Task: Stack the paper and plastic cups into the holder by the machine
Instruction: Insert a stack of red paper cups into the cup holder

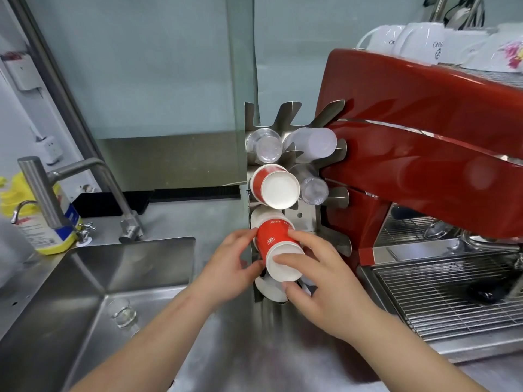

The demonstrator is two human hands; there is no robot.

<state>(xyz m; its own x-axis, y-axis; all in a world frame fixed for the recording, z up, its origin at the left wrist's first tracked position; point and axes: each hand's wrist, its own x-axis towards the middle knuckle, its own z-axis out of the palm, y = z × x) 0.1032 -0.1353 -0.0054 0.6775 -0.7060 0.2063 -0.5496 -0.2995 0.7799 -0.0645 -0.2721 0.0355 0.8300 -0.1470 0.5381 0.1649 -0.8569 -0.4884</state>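
A steel cup holder (307,219) with curved prongs stands between the sink and the red machine. In its slots lie clear plastic cups (266,145), frosted plastic cups (314,142), another clear stack (312,188) and a red paper cup stack (273,185). A red paper cup (276,241) lies on its side in a lower slot, white base toward me. My left hand (232,267) grips its left side. My right hand (319,281) wraps its right side and base. A white cup (268,290) shows partly below, mostly hidden by my hands.
A red espresso machine (424,137) with white mugs (424,43) on top fills the right; its wire drip tray (452,292) is below. A steel sink (93,292) with a glass in it, a faucet (85,188) and a yellow bottle (51,222) sit left. A glass panel rises behind.
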